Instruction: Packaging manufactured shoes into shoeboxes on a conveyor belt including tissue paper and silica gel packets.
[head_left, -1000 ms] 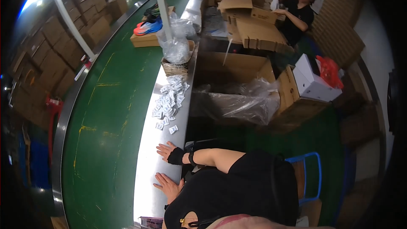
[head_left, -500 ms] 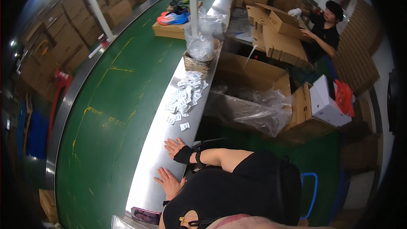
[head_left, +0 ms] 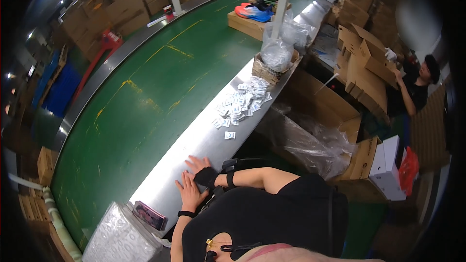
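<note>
Left hand [head_left: 191, 194], right hand [head_left: 198, 166]: palms down, close together

Left fingers [head_left: 188, 181] spread just beside the right wrist [head_left: 207, 177]; contact unclear. Right fingers [head_left: 194, 160] extend, blurred, ahead. Left forearm [head_left: 178, 229] lies behind its hand; right forearm [head_left: 245, 179] runs rightward from its own.

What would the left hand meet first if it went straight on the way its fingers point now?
Most likely the right hand, over the metal counter just beyond the fingertips of the left hand; whether they touch is unclear.

small white packets [head_left: 246, 99] on metal ledge [head_left: 206, 143]
</note>
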`<state>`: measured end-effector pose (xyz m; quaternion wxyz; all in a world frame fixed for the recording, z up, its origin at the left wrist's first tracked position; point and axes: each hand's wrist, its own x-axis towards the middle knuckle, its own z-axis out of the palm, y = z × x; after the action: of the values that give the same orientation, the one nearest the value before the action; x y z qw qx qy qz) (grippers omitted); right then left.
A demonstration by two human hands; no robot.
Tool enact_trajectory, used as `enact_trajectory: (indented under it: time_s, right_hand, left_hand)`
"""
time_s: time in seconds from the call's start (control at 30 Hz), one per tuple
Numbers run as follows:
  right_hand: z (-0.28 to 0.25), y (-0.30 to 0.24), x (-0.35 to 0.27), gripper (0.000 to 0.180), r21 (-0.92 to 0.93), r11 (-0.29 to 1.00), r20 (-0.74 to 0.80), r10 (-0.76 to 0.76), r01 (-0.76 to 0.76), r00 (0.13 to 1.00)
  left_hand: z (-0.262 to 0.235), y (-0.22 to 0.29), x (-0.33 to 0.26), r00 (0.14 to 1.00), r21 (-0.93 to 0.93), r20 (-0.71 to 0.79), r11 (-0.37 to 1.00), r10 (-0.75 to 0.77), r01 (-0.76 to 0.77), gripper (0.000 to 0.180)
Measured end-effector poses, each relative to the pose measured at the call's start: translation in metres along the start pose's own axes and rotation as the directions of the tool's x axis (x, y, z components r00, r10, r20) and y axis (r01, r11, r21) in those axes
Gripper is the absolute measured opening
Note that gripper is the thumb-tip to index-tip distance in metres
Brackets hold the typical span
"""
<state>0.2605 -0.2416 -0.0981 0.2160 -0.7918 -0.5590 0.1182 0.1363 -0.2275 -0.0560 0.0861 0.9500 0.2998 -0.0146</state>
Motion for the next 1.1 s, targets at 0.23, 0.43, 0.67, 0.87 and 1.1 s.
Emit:
enact_trajectory:
  time_s: [0.23, 0.43, 0.67, 0.87, 1.1]
  right_hand:
    - [0.059, -0.012, 0.016, 0.029, 0.013, 0.853, -0.012, -0.522, 0.522, 0.853]
    - [0.073, 0.002, 0.031, 0.02, -0.054, 0.759, -0.336, -0.625, 0.648, 0.704]
    - [0.109, -0.061, 0.004, 0.02, 0.259, 0.329, -0.071, -0.931, 0.908, 0.357]
    - [0.11, -0.086, -0.011, 0.02, 0.38, 0.28, 0.023, -0.956, 0.882, 0.293]
    - [0.053, -0.022, 0.016, 0.02, 0.219, 0.692, 0.025, -0.709, 0.688, 0.705]
  left_hand:
    - [0.009, 0.004, -0.007, 0.982, -0.127, -0.086, 0.979, -0.17, 0.159, 0.045]
    - [0.033, 0.006, -0.018, 0.991, -0.053, -0.013, 0.99, -0.134, 0.133, 0.055]
    - [0.107, 0.01, -0.02, 0.879, -0.237, -0.424, 0.964, -0.217, 0.124, 0.057]
    - [0.094, 0.005, -0.01, 0.9, -0.128, -0.384, 0.977, -0.208, 0.171, 0.045]
    - [0.012, -0.003, -0.026, 0.979, -0.212, 0.179, 0.968, -0.098, 0.135, 0.047]
